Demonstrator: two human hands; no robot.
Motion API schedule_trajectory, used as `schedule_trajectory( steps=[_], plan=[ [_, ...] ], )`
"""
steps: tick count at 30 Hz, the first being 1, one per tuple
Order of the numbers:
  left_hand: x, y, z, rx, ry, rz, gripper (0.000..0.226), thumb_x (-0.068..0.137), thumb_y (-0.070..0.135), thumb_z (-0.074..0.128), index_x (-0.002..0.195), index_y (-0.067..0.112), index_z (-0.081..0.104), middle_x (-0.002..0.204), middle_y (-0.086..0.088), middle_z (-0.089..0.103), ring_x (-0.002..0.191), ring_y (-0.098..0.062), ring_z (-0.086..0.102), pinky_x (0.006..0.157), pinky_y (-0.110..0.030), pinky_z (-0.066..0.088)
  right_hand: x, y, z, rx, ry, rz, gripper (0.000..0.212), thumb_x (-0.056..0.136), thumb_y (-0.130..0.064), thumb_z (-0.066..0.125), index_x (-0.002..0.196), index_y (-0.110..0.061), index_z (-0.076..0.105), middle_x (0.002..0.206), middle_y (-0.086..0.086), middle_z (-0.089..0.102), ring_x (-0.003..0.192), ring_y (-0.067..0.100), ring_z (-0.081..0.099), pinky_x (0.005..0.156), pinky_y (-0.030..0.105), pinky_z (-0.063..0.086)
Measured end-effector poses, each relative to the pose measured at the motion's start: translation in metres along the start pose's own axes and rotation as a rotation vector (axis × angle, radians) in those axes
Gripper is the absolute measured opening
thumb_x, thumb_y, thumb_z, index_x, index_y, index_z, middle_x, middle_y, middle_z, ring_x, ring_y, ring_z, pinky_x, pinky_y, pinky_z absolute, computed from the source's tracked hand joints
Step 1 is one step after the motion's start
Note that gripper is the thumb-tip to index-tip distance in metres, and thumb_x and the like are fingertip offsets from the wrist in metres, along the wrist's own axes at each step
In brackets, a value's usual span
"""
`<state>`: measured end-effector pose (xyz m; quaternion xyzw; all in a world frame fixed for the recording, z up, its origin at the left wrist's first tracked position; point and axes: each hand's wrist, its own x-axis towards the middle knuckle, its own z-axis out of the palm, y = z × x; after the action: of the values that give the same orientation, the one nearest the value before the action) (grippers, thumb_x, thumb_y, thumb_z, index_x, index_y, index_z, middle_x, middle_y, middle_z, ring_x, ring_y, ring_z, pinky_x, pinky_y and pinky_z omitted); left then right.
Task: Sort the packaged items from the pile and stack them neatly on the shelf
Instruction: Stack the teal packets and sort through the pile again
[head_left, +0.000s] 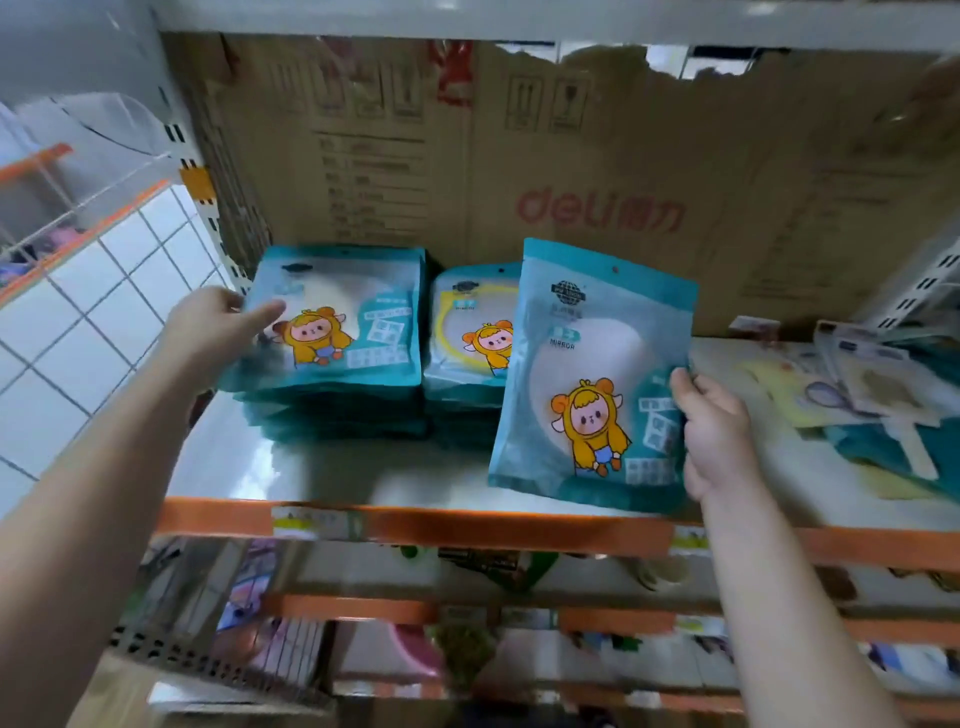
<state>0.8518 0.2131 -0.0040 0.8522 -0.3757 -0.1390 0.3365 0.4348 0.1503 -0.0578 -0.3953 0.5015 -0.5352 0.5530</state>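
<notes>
- Right hand (714, 431) pinches the right edge of a teal mirror packet (592, 379), thumb on the printed front and fingers hidden behind. The packet stands nearly upright and slightly tilted over the front part of the shelf (311, 467), just in front of the middle stack (467, 338).
- Left hand (218, 325) grips the left edge of the left stack (337, 332), thumb laid across the top packet's face and the other fingers curled round the edge, mostly out of sight.
- The step in hand looks like placing the held packet on the matching stack. Its mirror looks white, like the top of the left stack, while the middle stack's top shows a yellow ring, so the left stack seems the likelier home.
- To do it well, lay the packet flat with the print up and the hang-hole end to the back, corners squared to the packet below. The left hand should steady the stack, since the glossy film will probably slide.
- The cardboard box (571, 182) stands close behind both stacks and can serve as a backstop.
- The two stacks sit just beside each other, so there is little room to slip fingers between them.
- Bare shelf lies in front of the stacks, ending at the orange front rail (467, 530).
- The unsorted pile (872, 395) lies well apart to the right.
</notes>
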Motion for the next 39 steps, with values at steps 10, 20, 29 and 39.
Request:
schedule_trajectory(
  steps=[10, 20, 29, 39],
  plan=[
    [0.016, 0.005, 0.001, 0.113, -0.064, 0.101, 0.071, 0.084, 0.055, 0.066, 0.13, 0.002, 0.056, 0.126, -0.019, 0.061, 0.098, -0.03, 0.054, 0.073, -0.038, 0.041, -0.015, 0.01, -0.002, -0.034, 0.057, 0.008, 0.016, 0.1, -0.026, 0.05, 0.102, -0.015, 0.062, 0.082, -0.003, 0.072, 0.068, 0.009, 0.07, 0.056, 0.028, 0.055],
    [0.002, -0.007, 0.016, 0.026, 0.118, 0.091, 0.065, 0.087, 0.051, 0.066, 0.137, 0.01, 0.055, 0.131, -0.016, 0.062, 0.112, -0.033, 0.062, 0.089, -0.047, 0.053, -0.016, 0.016, -0.003, -0.093, 0.08, 0.051, 0.02, 0.098, -0.032, 0.053, 0.107, -0.017, 0.063, 0.095, 0.001, 0.073, 0.083, 0.016, 0.073, 0.073, 0.039, 0.058],
    [0.006, -0.005, 0.02, 0.072, 0.1, 0.1, 0.063, 0.09, 0.05, 0.063, 0.133, 0.004, 0.058, 0.123, -0.014, 0.066, 0.102, -0.029, 0.065, 0.081, -0.042, 0.054, -0.016, 0.006, 0.011, -0.038, 0.06, 0.03, 0.013, 0.099, -0.028, 0.053, 0.099, -0.019, 0.063, 0.092, -0.001, 0.073, 0.076, 0.011, 0.072, 0.067, 0.034, 0.057],
    [-0.026, -0.005, 0.033, 0.444, 0.344, 0.429, 0.048, 0.098, 0.046, 0.049, 0.126, 0.01, 0.064, 0.126, -0.019, 0.058, 0.114, -0.041, 0.05, 0.089, -0.051, 0.042, 0.027, -0.044, 0.063, -0.109, -0.036, -0.073, 0.014, 0.099, -0.021, 0.056, 0.093, -0.013, 0.066, 0.091, 0.004, 0.073, 0.079, 0.015, 0.073, 0.064, 0.032, 0.06]
  ],
)
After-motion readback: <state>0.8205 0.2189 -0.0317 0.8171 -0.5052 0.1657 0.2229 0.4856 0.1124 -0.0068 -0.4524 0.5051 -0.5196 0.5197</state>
